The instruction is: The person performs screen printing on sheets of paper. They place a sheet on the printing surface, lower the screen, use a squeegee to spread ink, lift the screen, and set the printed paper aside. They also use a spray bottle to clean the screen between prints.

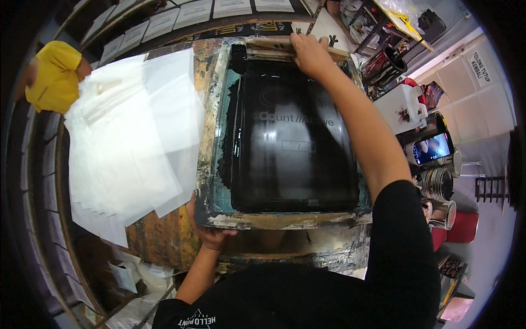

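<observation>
A screen printing frame [285,220] lies in front of me, its wooden edges stained and its mesh coated with glossy black ink [290,175]. Faint lettering and a small rectangle show through the ink. My left hand [215,236] is closed around the frame's near left corner, thumb along the side and fingers partly hidden beneath. At the far end, my right hand [313,55] is closed over a wooden-handled squeegee [268,49] that lies across the frame's far edge. The blade side of the squeegee cannot be made out.
Thin white sheets [120,142] lie fanned out left of the frame on the stained table [164,238]. A person in a yellow shirt [55,74] is at the far left. Racks [181,24] stand behind. Ink cans [438,183], a lit phone [432,149] and a white container [400,107] are to the right.
</observation>
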The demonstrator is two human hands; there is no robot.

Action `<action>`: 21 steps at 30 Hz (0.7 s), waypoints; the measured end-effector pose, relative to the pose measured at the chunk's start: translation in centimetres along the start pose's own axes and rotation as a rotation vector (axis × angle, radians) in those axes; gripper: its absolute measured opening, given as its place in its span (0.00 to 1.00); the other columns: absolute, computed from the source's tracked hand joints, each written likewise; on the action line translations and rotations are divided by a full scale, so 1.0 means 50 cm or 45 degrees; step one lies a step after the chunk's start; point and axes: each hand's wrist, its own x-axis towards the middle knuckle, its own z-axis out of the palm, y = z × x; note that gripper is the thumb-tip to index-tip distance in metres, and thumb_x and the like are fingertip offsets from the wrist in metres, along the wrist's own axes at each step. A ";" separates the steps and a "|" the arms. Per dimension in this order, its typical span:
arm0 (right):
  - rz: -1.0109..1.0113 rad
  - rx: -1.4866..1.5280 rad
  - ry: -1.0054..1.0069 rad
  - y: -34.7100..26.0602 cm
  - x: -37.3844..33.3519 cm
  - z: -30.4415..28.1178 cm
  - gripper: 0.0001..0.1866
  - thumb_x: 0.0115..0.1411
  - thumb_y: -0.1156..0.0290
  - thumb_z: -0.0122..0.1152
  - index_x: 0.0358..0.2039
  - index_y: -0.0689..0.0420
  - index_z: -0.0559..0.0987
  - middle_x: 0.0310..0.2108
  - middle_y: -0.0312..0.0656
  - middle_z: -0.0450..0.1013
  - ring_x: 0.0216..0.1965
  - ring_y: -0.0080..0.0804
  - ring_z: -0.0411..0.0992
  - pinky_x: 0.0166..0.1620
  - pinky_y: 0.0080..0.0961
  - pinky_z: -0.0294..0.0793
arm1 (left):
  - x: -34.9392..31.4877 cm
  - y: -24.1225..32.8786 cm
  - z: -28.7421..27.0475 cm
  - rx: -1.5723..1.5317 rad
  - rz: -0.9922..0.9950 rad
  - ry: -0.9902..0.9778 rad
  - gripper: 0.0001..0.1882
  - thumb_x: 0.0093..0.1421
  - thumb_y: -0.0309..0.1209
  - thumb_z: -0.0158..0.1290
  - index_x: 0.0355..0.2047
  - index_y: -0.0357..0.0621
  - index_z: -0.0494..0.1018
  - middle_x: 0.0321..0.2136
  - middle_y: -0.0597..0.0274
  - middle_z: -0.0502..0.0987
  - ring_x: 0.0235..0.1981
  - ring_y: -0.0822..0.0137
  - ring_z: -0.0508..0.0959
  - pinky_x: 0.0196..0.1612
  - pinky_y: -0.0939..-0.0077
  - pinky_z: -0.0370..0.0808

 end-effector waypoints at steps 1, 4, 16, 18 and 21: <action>-0.011 0.014 -0.023 0.005 -0.002 -0.010 0.22 0.59 0.74 0.60 0.55 0.53 0.70 0.49 0.41 0.75 0.52 0.44 0.73 0.53 0.62 0.63 | 0.005 0.001 -0.001 0.008 0.032 0.003 0.77 0.32 0.75 0.68 0.69 0.28 0.54 0.61 0.47 0.65 0.61 0.52 0.70 0.64 0.55 0.70; -0.060 0.102 -0.160 -0.024 -0.004 -0.061 0.31 0.55 0.71 0.71 0.57 0.54 0.66 0.52 0.43 0.73 0.55 0.47 0.72 0.53 0.60 0.62 | 0.000 0.005 0.003 -0.013 0.027 0.061 0.78 0.31 0.75 0.68 0.69 0.27 0.54 0.61 0.47 0.65 0.61 0.52 0.70 0.64 0.55 0.70; 0.003 -0.011 -0.207 -0.077 -0.079 -0.074 0.33 0.55 0.69 0.71 0.59 0.54 0.66 0.54 0.42 0.72 0.58 0.46 0.70 0.57 0.61 0.62 | -0.011 -0.026 -0.008 0.005 0.088 0.003 0.76 0.31 0.71 0.71 0.70 0.30 0.54 0.63 0.46 0.65 0.62 0.51 0.70 0.64 0.55 0.71; 0.025 -0.021 -0.141 -0.044 -0.062 -0.047 0.32 0.56 0.69 0.71 0.59 0.54 0.66 0.54 0.44 0.72 0.57 0.46 0.70 0.56 0.60 0.62 | 0.001 0.009 0.004 -0.131 -0.025 0.015 0.77 0.29 0.70 0.72 0.70 0.30 0.53 0.63 0.46 0.66 0.62 0.52 0.71 0.65 0.56 0.71; -0.016 0.049 -0.139 -0.004 -0.017 -0.053 0.23 0.58 0.71 0.65 0.53 0.52 0.70 0.47 0.42 0.76 0.53 0.47 0.75 0.54 0.62 0.64 | 0.004 0.031 0.010 -0.219 -0.141 0.019 0.79 0.27 0.69 0.73 0.70 0.28 0.52 0.62 0.48 0.67 0.61 0.55 0.72 0.64 0.58 0.72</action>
